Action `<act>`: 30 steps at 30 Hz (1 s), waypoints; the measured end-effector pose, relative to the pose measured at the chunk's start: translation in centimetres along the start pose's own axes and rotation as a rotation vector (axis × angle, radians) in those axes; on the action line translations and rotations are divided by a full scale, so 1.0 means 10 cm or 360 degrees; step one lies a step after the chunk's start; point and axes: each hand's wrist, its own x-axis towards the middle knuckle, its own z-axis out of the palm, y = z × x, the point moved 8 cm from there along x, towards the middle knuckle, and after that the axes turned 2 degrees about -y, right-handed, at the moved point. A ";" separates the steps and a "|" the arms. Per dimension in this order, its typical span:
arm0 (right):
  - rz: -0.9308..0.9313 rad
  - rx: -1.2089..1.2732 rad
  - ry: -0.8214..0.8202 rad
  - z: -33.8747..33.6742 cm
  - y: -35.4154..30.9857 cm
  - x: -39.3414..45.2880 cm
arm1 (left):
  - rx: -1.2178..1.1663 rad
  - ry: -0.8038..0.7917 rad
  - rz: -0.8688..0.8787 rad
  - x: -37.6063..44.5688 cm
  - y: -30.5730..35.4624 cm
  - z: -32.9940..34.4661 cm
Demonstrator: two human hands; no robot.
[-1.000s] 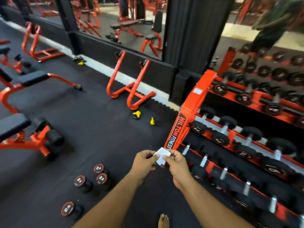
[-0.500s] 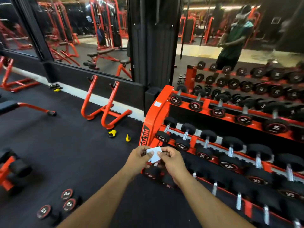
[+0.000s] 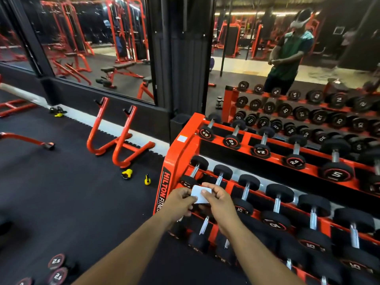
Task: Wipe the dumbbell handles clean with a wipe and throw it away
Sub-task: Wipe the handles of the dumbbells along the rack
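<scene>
Both hands' fingers pinch white wipe (image 3: 200, 193): left hand (image 3: 181, 202), right hand (image 3: 219, 202); rack (image 3: 167, 189) reads "HILTON FITNESS".

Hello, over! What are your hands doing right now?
Left hand and right hand both pinching the white wipe. Dumbbell handles on the rack not yet touched. Nothing in the way.

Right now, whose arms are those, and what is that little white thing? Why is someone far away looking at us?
The camera sits on a person's head, so the arms are their own. The left hand and right hand pinch a small white wipe between them. In front stands an orange rack full of black dumbbells with shiny handles. A few more dumbbells lie on the dark floor. The far-away person is a reflection in the wall mirror, probably the same person.
</scene>
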 end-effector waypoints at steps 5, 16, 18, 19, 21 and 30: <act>-0.0017 -0.0022 0.0198 0.00 -0.03 0.54 | -0.0069 -0.0169 0.0058 0.63 0.04 -0.03; 0.0196 -0.0445 0.0155 -0.07 0.05 1.57 | -0.0009 -0.0293 0.0106 1.84 0.21 -0.19; 0.0203 -0.0422 0.0114 -0.10 0.06 1.78 | 0.0068 -0.0285 0.0138 2.01 0.26 -0.14; 0.0179 -0.0402 0.0112 -0.12 0.03 1.88 | 0.0115 -0.0275 0.0149 2.10 0.28 -0.10; 0.0098 -0.0389 0.0129 -0.20 -0.03 2.12 | 0.0176 -0.0225 0.0140 2.31 0.30 -0.02; 0.0143 -0.0220 0.0337 -0.93 0.15 3.41 | 0.0181 -0.0068 -0.0025 3.47 0.37 0.49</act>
